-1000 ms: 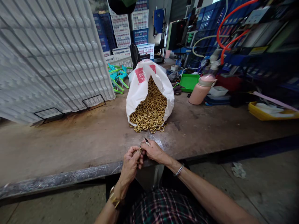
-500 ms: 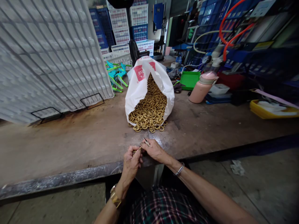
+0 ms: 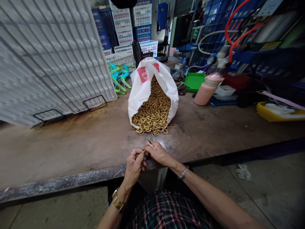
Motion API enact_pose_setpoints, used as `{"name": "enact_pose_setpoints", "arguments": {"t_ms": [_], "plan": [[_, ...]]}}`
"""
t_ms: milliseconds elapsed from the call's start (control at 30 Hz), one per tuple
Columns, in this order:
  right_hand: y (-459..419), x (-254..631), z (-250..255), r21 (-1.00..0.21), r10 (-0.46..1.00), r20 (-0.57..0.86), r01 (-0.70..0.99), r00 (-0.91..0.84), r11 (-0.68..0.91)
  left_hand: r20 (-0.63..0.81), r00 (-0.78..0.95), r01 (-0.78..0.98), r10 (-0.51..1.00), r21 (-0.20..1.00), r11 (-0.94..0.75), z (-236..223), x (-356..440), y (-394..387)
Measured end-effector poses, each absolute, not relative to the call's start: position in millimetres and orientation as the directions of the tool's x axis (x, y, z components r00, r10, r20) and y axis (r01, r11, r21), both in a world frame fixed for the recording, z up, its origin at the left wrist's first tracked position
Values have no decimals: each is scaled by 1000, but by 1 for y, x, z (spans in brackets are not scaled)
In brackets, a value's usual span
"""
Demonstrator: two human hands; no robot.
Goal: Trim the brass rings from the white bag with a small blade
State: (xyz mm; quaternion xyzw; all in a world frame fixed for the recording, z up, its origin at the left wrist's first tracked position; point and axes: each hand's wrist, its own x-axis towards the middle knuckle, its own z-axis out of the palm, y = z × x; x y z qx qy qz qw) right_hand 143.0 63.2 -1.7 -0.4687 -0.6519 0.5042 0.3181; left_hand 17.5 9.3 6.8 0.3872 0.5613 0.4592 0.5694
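Left hand [image 3: 133, 164] and right hand [image 3: 159, 154] close together near the edge of a brown surface [image 3: 95, 140], before an open white bag [image 3: 140, 97] of gold-coloured rings [image 3: 156, 109]
The left hand pinches a small gold-coloured piece [image 3: 144, 151], partly hidden by fingers; the right holds a small dark-tipped tool [image 3: 150, 144]. Some rings lie outside the bag's mouth. Right of the bag, a pink bottle [image 3: 203, 93] stands near a green tray [image 3: 193, 82]

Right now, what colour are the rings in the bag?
The rings are brassy gold, best seen in the head view.
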Motion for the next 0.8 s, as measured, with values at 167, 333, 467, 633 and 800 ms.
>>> {"name": "enact_pose_setpoints", "arguments": {"t_ms": [167, 333, 467, 633, 800], "plan": [[62, 145, -3, -807, 945, -14, 562, -328, 183, -285, -92, -144, 954, 952, 271, 2, 17, 9], [50, 146, 1, -514, 878, -50, 766, -475, 386, -269, -128, -147, 955, 957, 250, 0, 17, 8], [46, 143, 7, -427, 864, -119, 811, -489, 400, -255, -143, -157, 956, 960, 233, -2, 17, 7], [45, 138, 10, -369, 869, -138, 839, -475, 400, -235, -180, -143, 955, 967, 211, -6, 18, 6], [46, 136, 12, -303, 868, -153, 858, -473, 414, -214, -233, -99, 949, 976, 196, -5, 20, 5]]}}
